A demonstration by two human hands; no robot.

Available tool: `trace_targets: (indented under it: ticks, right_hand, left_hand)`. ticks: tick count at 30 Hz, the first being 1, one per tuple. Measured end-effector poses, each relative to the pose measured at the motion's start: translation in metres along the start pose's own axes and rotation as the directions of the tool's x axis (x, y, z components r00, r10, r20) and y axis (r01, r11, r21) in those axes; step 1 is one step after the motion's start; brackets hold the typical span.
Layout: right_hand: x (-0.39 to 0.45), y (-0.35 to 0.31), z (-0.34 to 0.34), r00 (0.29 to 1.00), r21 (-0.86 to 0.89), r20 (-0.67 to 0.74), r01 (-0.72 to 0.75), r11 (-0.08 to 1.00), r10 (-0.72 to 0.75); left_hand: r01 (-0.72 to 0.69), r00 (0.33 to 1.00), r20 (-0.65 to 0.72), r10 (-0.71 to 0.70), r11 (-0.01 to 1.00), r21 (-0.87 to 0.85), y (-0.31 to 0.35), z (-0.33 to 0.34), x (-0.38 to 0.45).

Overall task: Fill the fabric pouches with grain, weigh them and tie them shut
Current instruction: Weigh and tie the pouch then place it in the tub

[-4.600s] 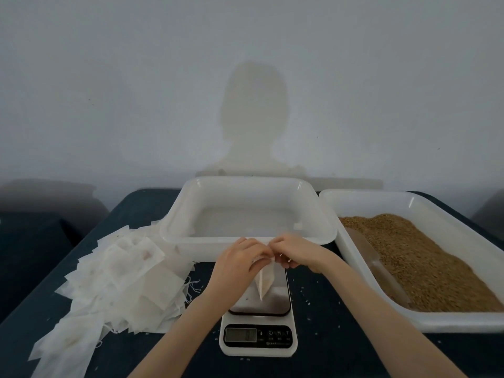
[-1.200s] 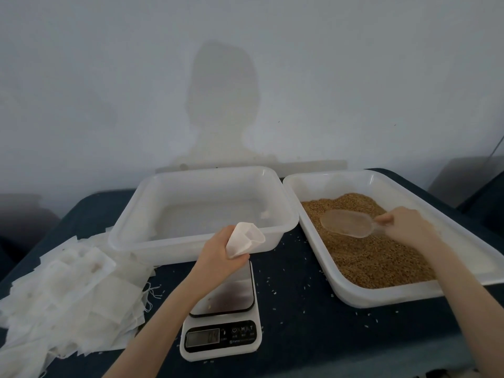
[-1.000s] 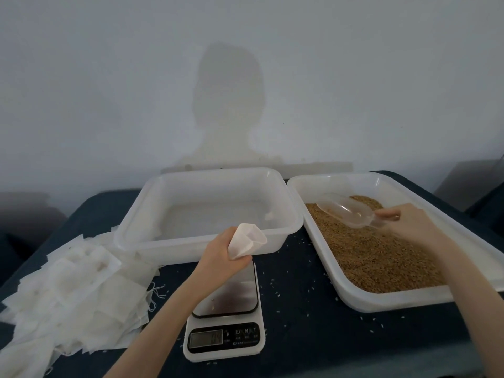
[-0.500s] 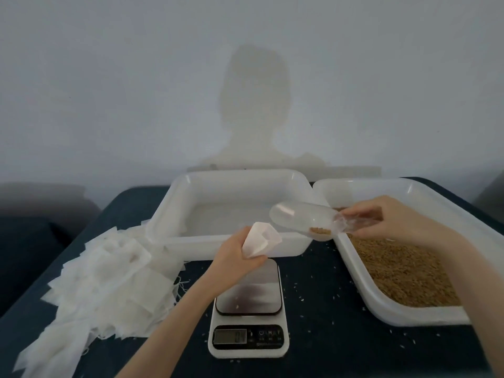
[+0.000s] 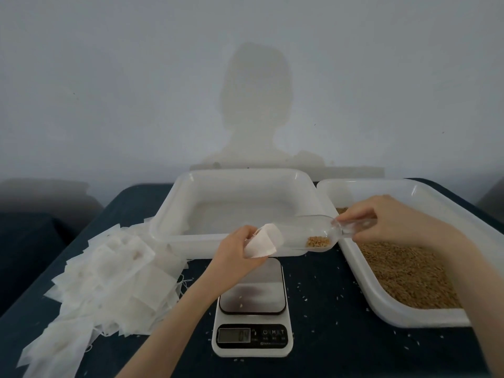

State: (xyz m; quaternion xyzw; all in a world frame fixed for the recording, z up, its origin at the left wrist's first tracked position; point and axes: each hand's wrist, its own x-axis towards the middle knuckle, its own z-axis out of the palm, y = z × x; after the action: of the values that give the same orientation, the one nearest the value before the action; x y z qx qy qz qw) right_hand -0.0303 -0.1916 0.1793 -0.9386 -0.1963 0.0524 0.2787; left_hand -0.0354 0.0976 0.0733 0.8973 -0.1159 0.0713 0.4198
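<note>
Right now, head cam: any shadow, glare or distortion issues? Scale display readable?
Head view: dim, flat light; the person's shadow falls on the wall behind the empty tray. Wide-angle bends the grain tray rim. Scale platform shows soft glare; display digits too blurred to read. Clear scoop faint against the tray, pouch sharp enough.

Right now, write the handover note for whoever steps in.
Left hand holds an open pouch above the scale.
Right hand holds the clear scoop by its handle, its front end at the pouch mouth, a little grain inside.
Grain tray on the right, white tub behind the scale, spare pouches on the left.
Done: grain scooped.
Left: pour, weigh, tie.
</note>
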Motion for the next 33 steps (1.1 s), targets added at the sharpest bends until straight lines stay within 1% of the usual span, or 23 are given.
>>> trace_targets:
  ticks: [4, 9, 12, 16, 18, 20, 22, 24, 27, 30, 33]
  right_hand:
    - [0.003, -0.008, 0.004, 0.998, -0.135, 0.005, -0.058, 0.989, 0.059]
    - [0.01, -0.025, 0.009, 0.996, -0.364, -0.055, -0.091, 0.927, 0.076]
    - [0.015, -0.033, 0.011, 0.995, -0.417, -0.084, -0.088, 0.905, 0.058]
    - [0.018, -0.042, 0.006, 0.996, -0.46, -0.08, -0.069, 0.885, 0.036]
    - [0.02, -0.047, 0.003, 0.997, -0.493, -0.078, -0.056, 0.868, 0.02]
    - [0.023, -0.052, 0.0, 0.996, -0.544, -0.086, -0.024, 0.839, -0.027]
    - [0.026, -0.059, -0.003, 0.99, -0.612, -0.099, 0.02, 0.79, -0.101]
    - [0.028, -0.068, -0.005, 0.975, -0.706, -0.115, 0.055, 0.706, -0.191]
    - [0.031, -0.084, -0.007, 0.929, -0.805, -0.129, 0.106, 0.584, -0.346]
    - [0.033, -0.098, -0.007, 0.905, -0.869, -0.126, 0.097, 0.484, -0.407]
    - [0.034, -0.109, -0.007, 0.893, -0.926, -0.094, 0.083, 0.368, -0.439]
  left_hand:
    - [-0.032, 0.999, 0.027, 0.031, 0.998, 0.048, 0.002, 0.0, 0.0]
    - [-0.039, 0.998, 0.042, 0.038, 0.999, 0.012, 0.007, 0.004, -0.001]
    - [-0.042, 0.998, 0.045, 0.041, 0.999, 0.002, 0.008, 0.008, -0.002]
    - [-0.014, 0.998, 0.054, 0.017, 0.998, -0.068, 0.008, 0.013, -0.003]
    - [-0.009, 0.999, 0.041, 0.012, 0.997, -0.077, 0.009, 0.014, -0.003]
    - [-0.002, 1.0, 0.013, 0.003, 0.997, -0.082, 0.01, 0.016, -0.002]
    - [0.003, 1.0, -0.022, -0.006, 0.991, -0.131, 0.012, 0.018, -0.001]
    - [0.004, 0.999, -0.051, -0.014, 0.984, -0.181, 0.014, 0.02, 0.0]
    - [-0.001, 0.995, -0.101, -0.025, 0.969, -0.247, 0.018, 0.025, 0.002]
    - [-0.015, 0.986, -0.159, -0.039, 0.946, -0.323, 0.023, 0.029, 0.004]
    - [-0.005, 0.981, -0.182, -0.06, 0.94, -0.341, 0.026, 0.031, 0.007]
